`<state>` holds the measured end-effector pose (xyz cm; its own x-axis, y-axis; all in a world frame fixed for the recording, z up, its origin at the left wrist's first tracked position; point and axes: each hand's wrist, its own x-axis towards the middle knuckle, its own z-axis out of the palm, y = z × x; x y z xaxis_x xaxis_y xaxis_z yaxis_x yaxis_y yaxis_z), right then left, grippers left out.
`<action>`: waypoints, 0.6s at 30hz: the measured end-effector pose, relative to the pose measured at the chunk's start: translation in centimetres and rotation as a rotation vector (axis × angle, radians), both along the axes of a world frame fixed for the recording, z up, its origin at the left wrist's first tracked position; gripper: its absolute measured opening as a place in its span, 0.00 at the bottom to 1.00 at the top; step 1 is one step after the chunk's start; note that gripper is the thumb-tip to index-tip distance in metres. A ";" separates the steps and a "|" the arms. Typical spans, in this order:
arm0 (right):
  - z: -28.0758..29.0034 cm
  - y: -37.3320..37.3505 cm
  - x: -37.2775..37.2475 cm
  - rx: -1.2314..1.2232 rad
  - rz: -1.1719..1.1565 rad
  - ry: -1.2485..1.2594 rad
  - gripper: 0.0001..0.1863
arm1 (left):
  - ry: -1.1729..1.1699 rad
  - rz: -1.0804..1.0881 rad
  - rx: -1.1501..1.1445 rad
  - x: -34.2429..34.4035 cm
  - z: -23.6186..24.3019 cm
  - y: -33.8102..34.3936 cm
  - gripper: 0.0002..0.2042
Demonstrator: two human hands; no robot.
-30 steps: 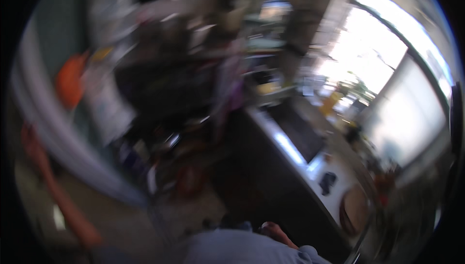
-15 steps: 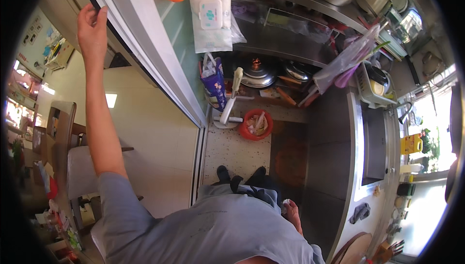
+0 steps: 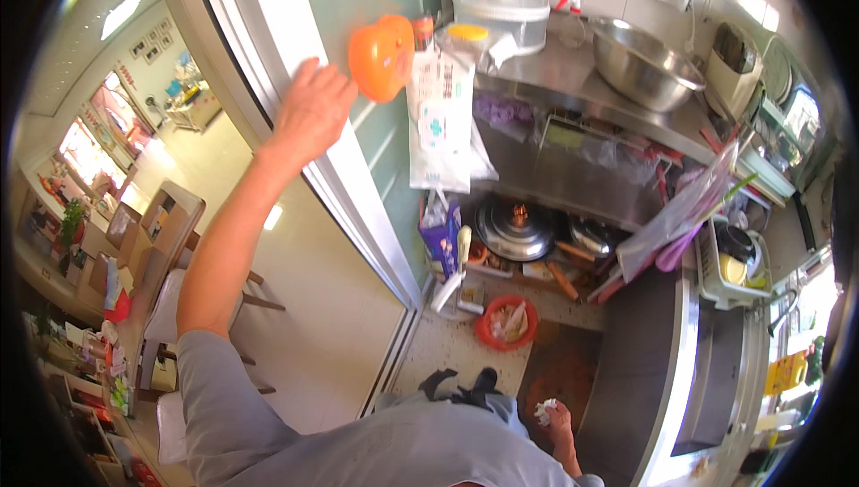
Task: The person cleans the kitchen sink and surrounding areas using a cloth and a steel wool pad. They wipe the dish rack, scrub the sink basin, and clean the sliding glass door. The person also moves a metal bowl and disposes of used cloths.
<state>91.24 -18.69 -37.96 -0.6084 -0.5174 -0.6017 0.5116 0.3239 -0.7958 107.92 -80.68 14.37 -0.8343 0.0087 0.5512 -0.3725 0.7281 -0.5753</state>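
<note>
We have our left hand (image 3: 313, 116) loosely spread close to the orange thing (image 3: 380, 62) by the white door frame (image 3: 255, 22), and our right hand (image 3: 561, 426) pinches a crumpled white wad (image 3: 543, 410) low by our side.

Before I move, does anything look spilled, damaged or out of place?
Nothing looks spilled or damaged. Mildly odd: the red bin, uncovered with pale scraps inside, stands on the floor near the feet, perhaps in the way. The crumpled white wad sits in the right hand, not dropped.
</note>
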 end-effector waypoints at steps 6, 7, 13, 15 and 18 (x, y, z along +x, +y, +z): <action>-2.0 -2.4 -3.3 0.117 0.097 0.004 0.20 | -0.285 0.317 -0.144 -0.4 -0.6 -1.0 0.07; -3.2 -1.8 -3.5 0.105 0.127 -0.022 0.19 | -0.304 0.331 -0.152 -0.3 -0.5 -0.8 0.08; -9.6 1.4 -5.5 -0.094 0.044 -0.262 0.18 | -0.380 0.391 -0.130 -0.6 -0.2 -0.5 0.09; -9.6 1.2 -6.1 -0.039 0.063 -0.231 0.15 | -0.412 0.385 -0.128 0.1 -0.1 -0.8 0.10; -9.7 0.4 -6.8 0.152 -0.031 0.058 0.12 | -0.379 0.300 -0.128 0.1 0.1 -2.0 0.10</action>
<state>84.41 -18.34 -47.68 -0.6586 -0.4037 -0.6351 0.4782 0.4272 -0.7674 107.99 -82.68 14.45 -0.9520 -0.2145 0.2185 -0.3018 0.5355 -0.7888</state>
